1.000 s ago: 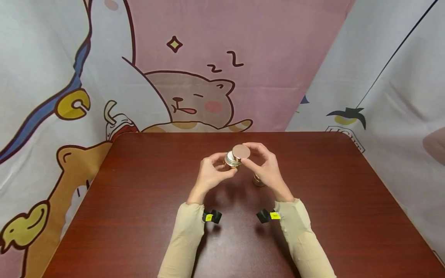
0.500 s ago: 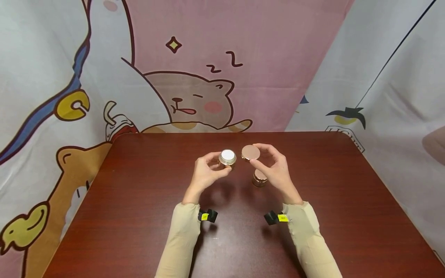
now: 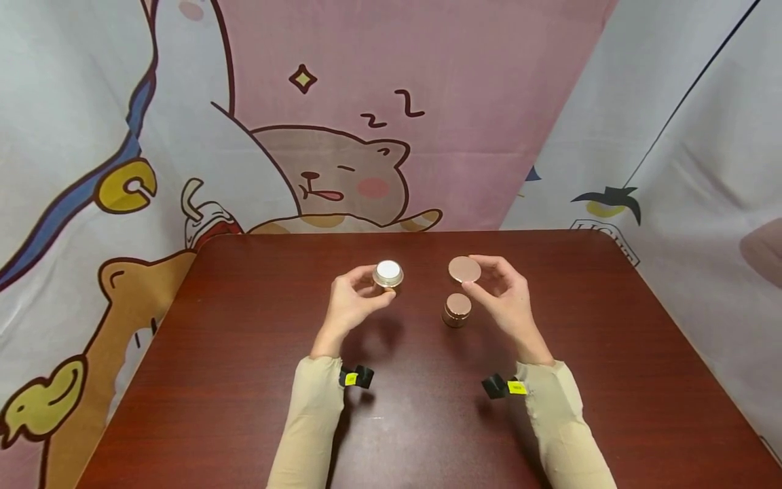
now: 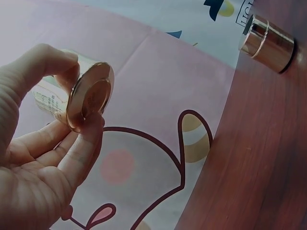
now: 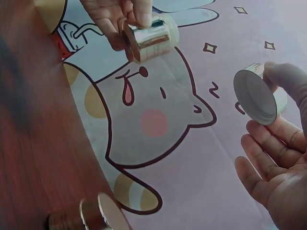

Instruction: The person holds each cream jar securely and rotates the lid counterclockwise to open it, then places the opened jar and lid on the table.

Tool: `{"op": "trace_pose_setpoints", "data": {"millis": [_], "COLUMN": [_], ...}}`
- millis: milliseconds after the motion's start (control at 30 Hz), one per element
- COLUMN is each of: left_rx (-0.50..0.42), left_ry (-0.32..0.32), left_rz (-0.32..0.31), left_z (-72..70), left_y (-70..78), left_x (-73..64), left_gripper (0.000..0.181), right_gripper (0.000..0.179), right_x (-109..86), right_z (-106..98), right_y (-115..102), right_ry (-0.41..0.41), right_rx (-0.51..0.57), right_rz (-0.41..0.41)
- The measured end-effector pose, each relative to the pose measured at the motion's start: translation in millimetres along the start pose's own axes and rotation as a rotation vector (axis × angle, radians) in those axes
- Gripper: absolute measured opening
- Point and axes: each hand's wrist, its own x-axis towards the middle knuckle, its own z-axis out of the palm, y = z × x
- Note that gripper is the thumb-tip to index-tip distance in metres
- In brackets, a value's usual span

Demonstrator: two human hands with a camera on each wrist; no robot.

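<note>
My left hand (image 3: pixel 351 304) grips a small gold cream jar (image 3: pixel 388 274) between thumb and fingers, held above the table, with its white top uncovered. In the left wrist view the flat gold underside of that cream jar (image 4: pixel 91 96) shows. A short way to the right, my right hand (image 3: pixel 512 305) pinches the rose-gold lid (image 3: pixel 464 269) by its rim. Its hollow pale inside faces the right wrist camera. Jar and lid are apart. Below and between them, a second gold cream jar (image 3: pixel 456 312), with its lid on, stands upright on the table.
The dark red-brown wooden table (image 3: pixel 244 380) ends at a back edge against a cartoon-printed cloth (image 3: pixel 464 136). Each sleeved wrist carries a small black camera with a yellow label, low over the tabletop.
The lid has come off the cream jar. My left hand has moved left with the jar, my right hand right with the lid, and the standing jar is now fully uncovered to view.
</note>
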Motion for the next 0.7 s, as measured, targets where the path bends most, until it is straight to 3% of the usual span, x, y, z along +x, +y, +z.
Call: {"op": "trace_pose_setpoints", "data": {"millis": [267,700], "left_rx": [-0.002,0.023], "left_ry": [0.015,0.035], "left_rz": [-0.005,-0.030], "left_z": [-6.8,-22.9], "left_y": [-3.8,-9.5], "left_x": [-1.0,-4.0], "left_gripper": [0.042,0.042], "right_gripper": [0.041,0.039], "right_x": [-8.5,-26.5], "right_z": [-23,-58], "right_y": [-2,-8], "right_ry": [0.037,0.114], "right_rx": [-0.021,-0.214], "right_rz": [0.010,0.055]}}
